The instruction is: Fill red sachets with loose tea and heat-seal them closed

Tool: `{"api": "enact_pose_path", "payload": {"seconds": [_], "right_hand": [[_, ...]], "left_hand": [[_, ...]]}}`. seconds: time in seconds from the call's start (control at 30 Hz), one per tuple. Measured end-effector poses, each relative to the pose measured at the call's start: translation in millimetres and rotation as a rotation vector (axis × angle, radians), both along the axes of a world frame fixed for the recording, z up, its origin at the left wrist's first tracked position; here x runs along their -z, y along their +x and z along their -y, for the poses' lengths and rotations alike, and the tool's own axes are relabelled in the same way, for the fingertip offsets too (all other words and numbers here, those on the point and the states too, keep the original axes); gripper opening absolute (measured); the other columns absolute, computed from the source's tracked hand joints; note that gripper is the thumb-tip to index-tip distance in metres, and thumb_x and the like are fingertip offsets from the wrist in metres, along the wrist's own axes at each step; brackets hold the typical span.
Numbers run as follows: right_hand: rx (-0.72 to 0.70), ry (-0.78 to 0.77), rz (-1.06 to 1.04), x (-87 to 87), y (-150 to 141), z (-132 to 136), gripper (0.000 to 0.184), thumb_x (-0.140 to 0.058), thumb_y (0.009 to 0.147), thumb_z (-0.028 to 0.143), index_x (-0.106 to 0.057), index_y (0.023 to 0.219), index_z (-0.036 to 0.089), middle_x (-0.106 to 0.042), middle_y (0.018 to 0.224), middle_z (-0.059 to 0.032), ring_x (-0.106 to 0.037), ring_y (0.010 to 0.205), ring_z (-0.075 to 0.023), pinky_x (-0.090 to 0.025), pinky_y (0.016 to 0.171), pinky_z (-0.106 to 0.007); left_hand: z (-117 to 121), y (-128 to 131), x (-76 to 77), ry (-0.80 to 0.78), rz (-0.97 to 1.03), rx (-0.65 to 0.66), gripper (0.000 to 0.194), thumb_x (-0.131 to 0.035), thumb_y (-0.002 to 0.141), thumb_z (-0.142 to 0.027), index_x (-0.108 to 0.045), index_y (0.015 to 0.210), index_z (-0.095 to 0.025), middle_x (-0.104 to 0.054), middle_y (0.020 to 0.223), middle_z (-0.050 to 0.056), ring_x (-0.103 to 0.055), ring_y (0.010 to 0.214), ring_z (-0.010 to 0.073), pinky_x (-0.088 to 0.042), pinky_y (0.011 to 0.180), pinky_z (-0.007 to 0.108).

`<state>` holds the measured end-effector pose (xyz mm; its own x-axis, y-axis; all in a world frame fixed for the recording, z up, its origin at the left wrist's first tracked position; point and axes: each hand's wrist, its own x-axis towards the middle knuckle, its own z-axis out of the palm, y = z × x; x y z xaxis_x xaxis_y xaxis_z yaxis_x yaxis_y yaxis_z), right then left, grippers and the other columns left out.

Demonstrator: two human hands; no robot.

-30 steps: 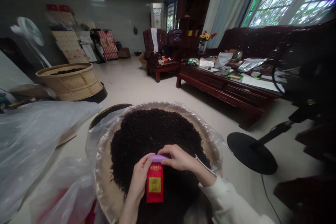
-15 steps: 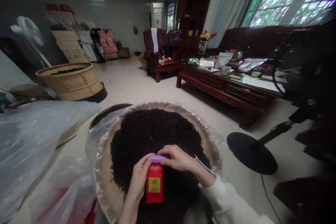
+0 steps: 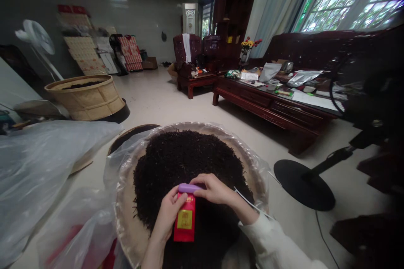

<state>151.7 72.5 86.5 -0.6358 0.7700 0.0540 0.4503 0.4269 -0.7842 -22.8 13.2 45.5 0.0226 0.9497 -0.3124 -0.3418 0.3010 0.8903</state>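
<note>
The red packet [image 3: 184, 222] with a yellow label hangs upright over the near part of a heap of dark, dry leaves [image 3: 189, 151], with the left hand [image 3: 166, 214] pinching its upper left edge, the thumb laid over the front and the other fingers mostly hidden behind. The right hand [image 3: 214, 189] has its thumb and fingers closed round the right end of a purple tool [image 3: 188, 188] lying across the packet's top edge; the hands are close together, with hardly any gap in either grip. The leaves fill the middle of a broad, round tray [image 3: 126, 206] lined with clear plastic, whose loose edges spill over the rim. Just behind its left side, another round tray [image 3: 123, 136] is partly covered by that plastic. On the left, crumpled clear sheeting [image 3: 47, 151] spreads across the floor, and a plastic bag [image 3: 85, 214] over something red crowds the tray. Farther back stand a woven basket [image 3: 90, 103] and a white fan [image 3: 39, 35]. To the right, the round black base [image 3: 303, 185] of a stand is near the tray, a cord [image 3: 325, 235] trailing from it. Beyond, a dark wooden table [image 3: 252, 96] is cluttered with pouches and papers.
</note>
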Motion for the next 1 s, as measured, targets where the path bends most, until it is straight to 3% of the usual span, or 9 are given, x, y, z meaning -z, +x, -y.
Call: {"api": "enact_pose_path", "payload": {"seconds": [0.17,0.33,0.43,0.57,0.7,0.9,1.0], "right_hand": [[0.097,-0.144,-0.132,9.1,7,-11,0.04,-0.066,0.078,0.025,-0.064,0.117,0.013,-0.065,0.115,-0.0081,-0.06,0.103,-0.0227,-0.044,0.09,-0.032],[0.259,-0.075,0.019,20.3,10,-19,0.049,-0.068,0.076,0.025,-0.059,0.123,0.013,-0.064,0.116,-0.0101,-0.061,0.098,-0.0235,-0.045,0.088,-0.035],[0.275,0.019,0.008,23.0,2,-13,0.037,-0.065,0.082,0.028,-0.063,0.116,0.016,-0.064,0.113,-0.0089,-0.058,0.101,-0.0222,-0.042,0.09,-0.035],[0.229,0.114,-0.087,24.1,-15,2,0.014,-0.066,0.083,0.032,-0.069,0.085,0.019,-0.067,0.088,-0.004,-0.057,0.09,-0.0183,-0.04,0.087,-0.033],[0.205,-0.009,-0.116,27.3,-25,10,0.018,-0.07,0.079,0.03,-0.066,0.068,0.016,-0.064,0.072,-0.0007,-0.057,0.071,-0.0133,-0.043,0.079,-0.03],[0.166,-0.094,-0.15,24.3,-21,14,0.011,-0.064,0.08,0.018,-0.065,0.069,0.015,-0.064,0.071,-0.0001,-0.057,0.068,-0.0119,-0.045,0.07,-0.026],[0.11,-0.267,-0.22,27.1,-17,16,0.012,-0.059,0.083,0.023,-0.062,0.075,0.014,-0.061,0.068,0.0003,-0.055,0.062,-0.0107,-0.047,0.063,-0.026]], "left_hand": [[0,-3,9.4,0.01,0.03,-0.008,0.057,-0.083,0.056,-0.042,-0.06,0.1,-0.015,-0.071,0.087,0.007,-0.066,0.074,0.0179,-0.052,0.07,0.026],[0,-2,10.0,0.002,0.053,-0.088,0.056,-0.082,0.056,-0.046,-0.058,0.097,-0.016,-0.07,0.08,0.004,-0.066,0.071,0.0168,-0.051,0.067,0.025],[1,1,4.6,-0.009,0.023,-0.108,0.054,-0.08,0.056,-0.05,-0.06,0.091,-0.015,-0.067,0.071,0.002,-0.061,0.06,0.0124,-0.047,0.058,0.02],[1,4,-0.2,-0.001,-0.02,-0.131,0.054,-0.08,0.054,-0.055,-0.062,0.085,-0.015,-0.064,0.065,-0.001,-0.054,0.056,0.0096,-0.042,0.053,0.018],[2,5,-0.2,0.007,-0.089,-0.152,0.054,-0.081,0.047,-0.057,-0.065,0.074,-0.013,-0.061,0.061,-0.001,-0.05,0.054,0.0091,-0.039,0.05,0.018],[6,9,0.1,0.06,-0.14,-0.198,0.053,-0.077,0.051,-0.063,-0.061,0.061,-0.013,-0.051,0.052,-0.004,-0.039,0.049,0.0061,-0.032,0.046,0.017],[8,8,-0.4,0.059,-0.165,-0.19,0.055,-0.073,0.053,-0.066,-0.062,0.062,-0.013,-0.052,0.051,-0.003,-0.04,0.048,0.0069,-0.031,0.046,0.018]]}}
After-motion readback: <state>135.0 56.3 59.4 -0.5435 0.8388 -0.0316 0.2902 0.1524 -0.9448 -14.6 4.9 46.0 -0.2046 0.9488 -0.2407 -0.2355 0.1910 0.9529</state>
